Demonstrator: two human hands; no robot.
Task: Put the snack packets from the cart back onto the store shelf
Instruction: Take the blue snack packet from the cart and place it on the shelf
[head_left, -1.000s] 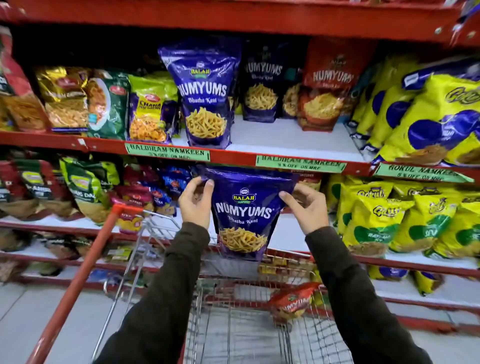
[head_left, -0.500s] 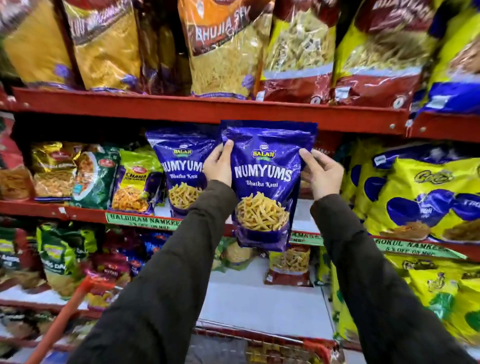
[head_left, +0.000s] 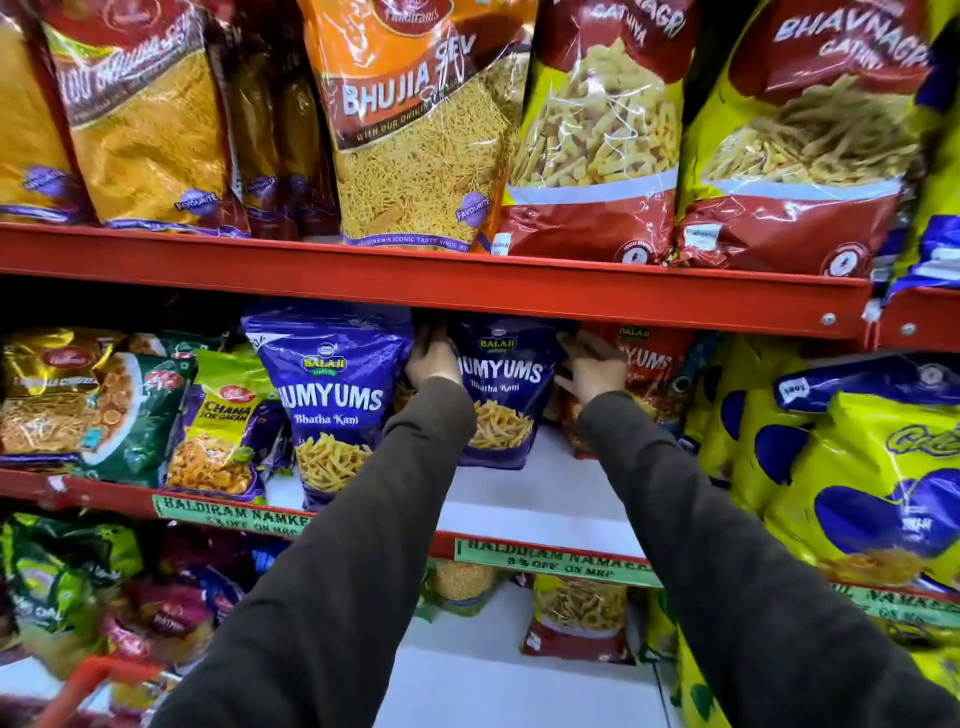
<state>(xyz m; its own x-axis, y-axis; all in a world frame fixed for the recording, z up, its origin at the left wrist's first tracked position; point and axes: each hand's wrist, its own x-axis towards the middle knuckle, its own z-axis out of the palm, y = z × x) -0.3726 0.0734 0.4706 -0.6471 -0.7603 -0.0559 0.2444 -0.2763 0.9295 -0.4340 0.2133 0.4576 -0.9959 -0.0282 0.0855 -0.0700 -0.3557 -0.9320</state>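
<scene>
A purple Numyums packet (head_left: 503, 395) stands upright on the white board of the middle shelf (head_left: 540, 499), set back under the red beam. My left hand (head_left: 432, 353) grips its left edge and my right hand (head_left: 592, 364) grips its right edge. A second purple Numyums packet (head_left: 332, 395) stands further forward to its left. A red Numyums packet (head_left: 649, 364) stands just to the right, partly behind my right hand. Only the cart's red handle (head_left: 88, 680) shows at the bottom left.
The red beam (head_left: 467, 291) of the upper shelf sits close above my hands, loaded with large Bhujia Sev and Gathiya bags (head_left: 415, 130). Yellow-and-blue packets (head_left: 852, 483) crowd the right. Green and gold packets (head_left: 135, 415) fill the left. More packets lie on the lower shelf (head_left: 576, 618).
Both hands have lifted the purple packet from above the cart up to the middle shelf and pushed it back onto the board, beside the other purple packet. The view has tilted upward.
</scene>
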